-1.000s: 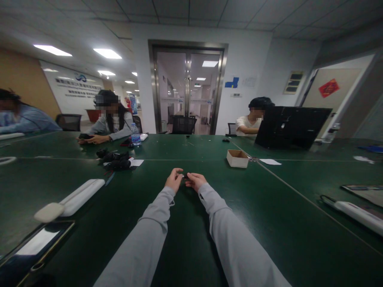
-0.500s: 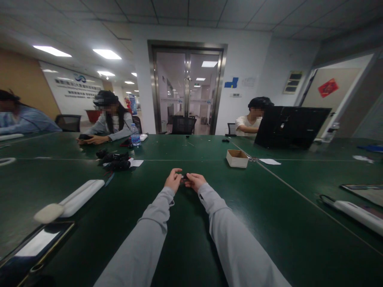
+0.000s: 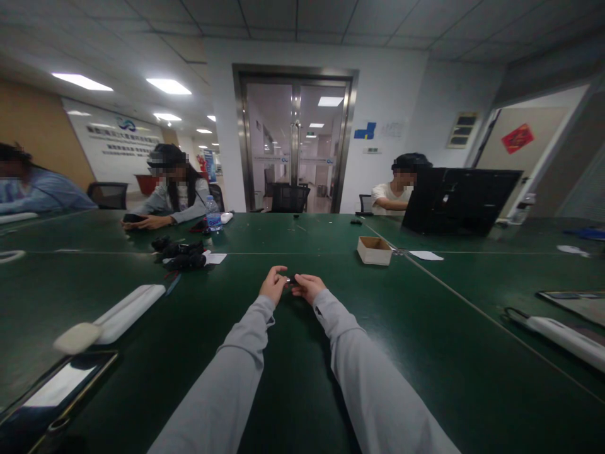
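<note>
The green surface [image 3: 425, 328] looks smooth and faintly glossy; the small box [image 3: 375, 250] is matt cardboard; the sleeves [image 3: 227, 384] are soft grey cloth.

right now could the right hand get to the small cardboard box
Probably yes. The right hand is pinching a small dark part with the left hand; bare green table lies between it and the cardboard box.

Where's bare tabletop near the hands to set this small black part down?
Bare green table lies right of the right hand, between it and the cardboard box. Left of the left hand it is bare up to the white power strip. Crowded: the pile of black parts far left.
</note>
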{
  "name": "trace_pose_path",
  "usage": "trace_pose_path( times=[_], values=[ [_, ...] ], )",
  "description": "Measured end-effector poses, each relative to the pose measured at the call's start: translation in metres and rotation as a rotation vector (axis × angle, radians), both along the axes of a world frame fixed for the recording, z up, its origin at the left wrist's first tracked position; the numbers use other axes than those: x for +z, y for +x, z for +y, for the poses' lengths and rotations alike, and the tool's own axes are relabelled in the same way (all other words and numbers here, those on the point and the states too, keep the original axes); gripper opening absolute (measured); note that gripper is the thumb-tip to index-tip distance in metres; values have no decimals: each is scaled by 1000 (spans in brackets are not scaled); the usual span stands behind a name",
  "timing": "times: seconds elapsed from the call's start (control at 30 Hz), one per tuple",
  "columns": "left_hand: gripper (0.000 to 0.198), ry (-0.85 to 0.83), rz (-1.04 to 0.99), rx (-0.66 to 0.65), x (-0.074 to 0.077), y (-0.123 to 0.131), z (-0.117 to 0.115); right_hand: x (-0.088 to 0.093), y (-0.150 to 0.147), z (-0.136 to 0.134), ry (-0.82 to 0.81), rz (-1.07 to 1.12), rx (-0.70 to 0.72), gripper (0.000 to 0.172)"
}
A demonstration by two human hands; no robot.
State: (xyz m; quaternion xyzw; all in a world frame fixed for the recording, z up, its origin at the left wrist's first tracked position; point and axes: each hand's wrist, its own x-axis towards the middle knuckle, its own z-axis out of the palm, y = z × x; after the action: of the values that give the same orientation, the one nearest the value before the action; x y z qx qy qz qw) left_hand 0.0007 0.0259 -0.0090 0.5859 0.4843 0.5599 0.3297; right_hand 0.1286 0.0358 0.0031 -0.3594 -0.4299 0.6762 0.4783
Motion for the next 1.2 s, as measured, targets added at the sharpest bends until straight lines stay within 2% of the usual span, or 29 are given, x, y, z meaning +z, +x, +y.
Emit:
trace_pose_path(
  times=[0.37,0.5,0.63,0.83,1.07,1.2],
  values=[
    [28,-48,-20,23,-3,-1,3,-2,1,1,14,7,7,10],
    [29,3,-12,0,-3,0,2,-3,1,1,19,2,2,9],
    [27,-39,-11,-10,-3,-1,3,-3,0,1,20,-1,5,8],
    [28,35,19,-17,-3,0,3,-2,1,1,12,-2,6,7],
    [25,-1,36,45,-3,-1,3,-3,1,2,15,-8,15,8],
    [28,19,2,8,-4,-1,5,-3,1,2,11,-5,-1,7]
  ],
)
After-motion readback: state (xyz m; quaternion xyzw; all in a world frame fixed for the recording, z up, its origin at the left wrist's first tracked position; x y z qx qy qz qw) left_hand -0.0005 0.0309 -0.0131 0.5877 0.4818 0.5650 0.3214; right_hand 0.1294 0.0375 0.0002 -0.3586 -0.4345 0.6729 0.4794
